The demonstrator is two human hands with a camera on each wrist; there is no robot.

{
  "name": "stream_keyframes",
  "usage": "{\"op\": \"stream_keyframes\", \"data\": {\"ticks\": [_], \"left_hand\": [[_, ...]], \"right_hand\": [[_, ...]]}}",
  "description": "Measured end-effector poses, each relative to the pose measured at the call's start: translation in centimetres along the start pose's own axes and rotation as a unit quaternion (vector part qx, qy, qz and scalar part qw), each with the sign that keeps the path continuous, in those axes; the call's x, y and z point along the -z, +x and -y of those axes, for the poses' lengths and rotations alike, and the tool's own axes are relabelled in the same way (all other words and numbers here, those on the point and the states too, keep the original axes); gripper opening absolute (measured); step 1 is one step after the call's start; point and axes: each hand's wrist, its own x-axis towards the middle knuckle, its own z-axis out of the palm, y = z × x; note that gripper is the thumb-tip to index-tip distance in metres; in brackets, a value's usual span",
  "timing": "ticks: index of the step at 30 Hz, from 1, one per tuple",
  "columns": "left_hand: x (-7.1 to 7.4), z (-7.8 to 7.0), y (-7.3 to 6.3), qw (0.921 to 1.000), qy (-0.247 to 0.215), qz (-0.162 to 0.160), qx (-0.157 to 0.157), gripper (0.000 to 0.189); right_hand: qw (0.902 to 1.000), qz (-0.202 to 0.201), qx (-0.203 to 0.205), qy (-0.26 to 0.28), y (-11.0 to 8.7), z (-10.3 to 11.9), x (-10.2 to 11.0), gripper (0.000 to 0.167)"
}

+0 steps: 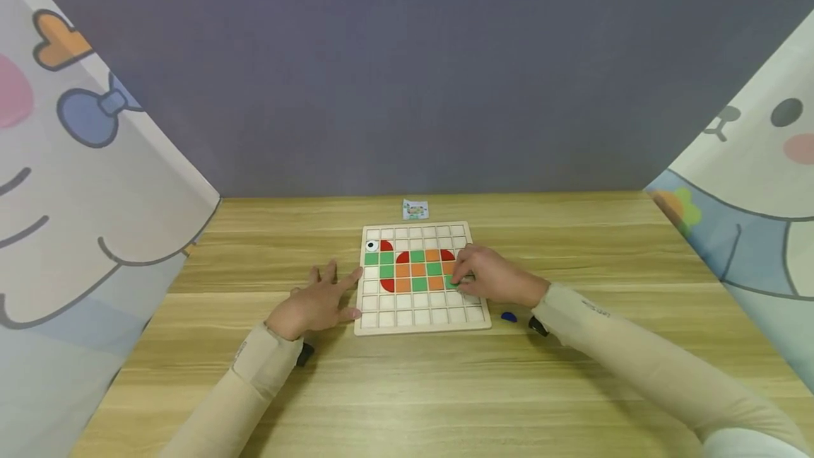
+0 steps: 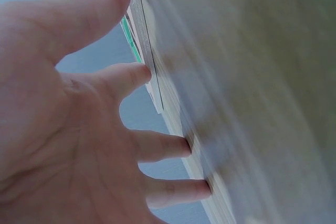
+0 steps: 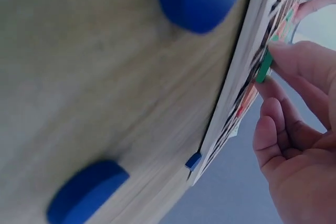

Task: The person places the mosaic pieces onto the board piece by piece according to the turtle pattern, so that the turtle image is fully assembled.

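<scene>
A pale wooden grid board (image 1: 420, 331) lies on the table, with green and orange square tiles, red quarter-round pieces (image 1: 388, 285) and an eye tile (image 1: 372, 246) in its cells. At its right side my right hand (image 1: 494, 276) pinches a green square tile (image 3: 265, 66) between thumb and finger, over the right end of the coloured rows. Whether that tile is seated in its cell I cannot tell. My left hand (image 1: 316, 306) spreads its fingers beside the board, index finger and thumb touching the left edge. Other left fingertips (image 2: 202, 190) rest on the table.
Blue rounded pieces (image 3: 89, 192) lie on the table right of the board; one blue piece (image 1: 509, 316) shows in the head view. Behind the board is a small printed packet (image 1: 415, 210). A grey wall (image 1: 420, 76) rises at the table's far edge, with patterned panels either side.
</scene>
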Motion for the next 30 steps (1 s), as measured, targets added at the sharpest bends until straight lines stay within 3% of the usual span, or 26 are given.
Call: {"op": "stream_keyframes", "data": {"ticks": [21, 27, 30], "left_hand": [[0.2, -0.1, 0.1, 1.0, 0.001, 0.002, -0.003, 0.079], [0.2, -0.1, 0.0, 1.0, 0.001, 0.001, -0.003, 0.08], [0.1, 0.0, 0.0, 1.0, 0.004, -0.001, -0.001, 0.08]], "right_hand": [[0.9997, -0.012, 0.005, -0.02, -0.9, 0.7, -0.4, 0.009], [0.9981, -0.062, 0.005, 0.001, -1.9, -0.4, 0.8, 0.009], [0.9961, -0.084, -0.029, 0.0, -2.9, -1.4, 2.1, 0.012]]}}
